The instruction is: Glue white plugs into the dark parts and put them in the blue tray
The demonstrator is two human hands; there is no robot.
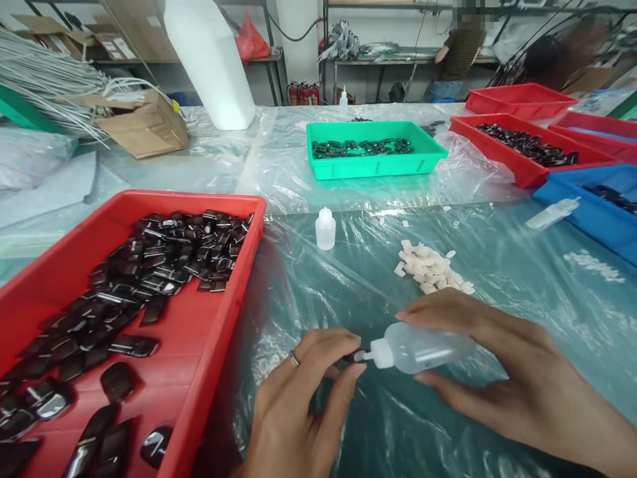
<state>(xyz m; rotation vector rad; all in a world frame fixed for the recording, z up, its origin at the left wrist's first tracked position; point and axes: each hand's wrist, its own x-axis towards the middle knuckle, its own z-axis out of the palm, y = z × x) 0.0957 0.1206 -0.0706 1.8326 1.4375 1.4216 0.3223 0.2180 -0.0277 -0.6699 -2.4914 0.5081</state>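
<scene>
My left hand (303, 398), with a ring on one finger, pinches a small dark piece (352, 356) between thumb and fingertips; the fingers hide most of it. My right hand (497, 372) is closed around a translucent squeeze bottle (423, 348) lying on its side in the air. The bottle's white nozzle points left, its tip at the dark piece. Just beyond my right hand lies a pile of small whitish pieces (428, 265). To the left, a red tray (199, 358) holds many glossy dark pieces (164, 259).
A small white-capped bottle (326, 230) stands upright mid-table. Farther back are a green tray (378, 166) and red trays (527, 176) with dark parts. A blue tray (592, 216) and another bottle (553, 213) lie right. A large white jug (213, 66) stands behind. A person (460, 53) is in the background.
</scene>
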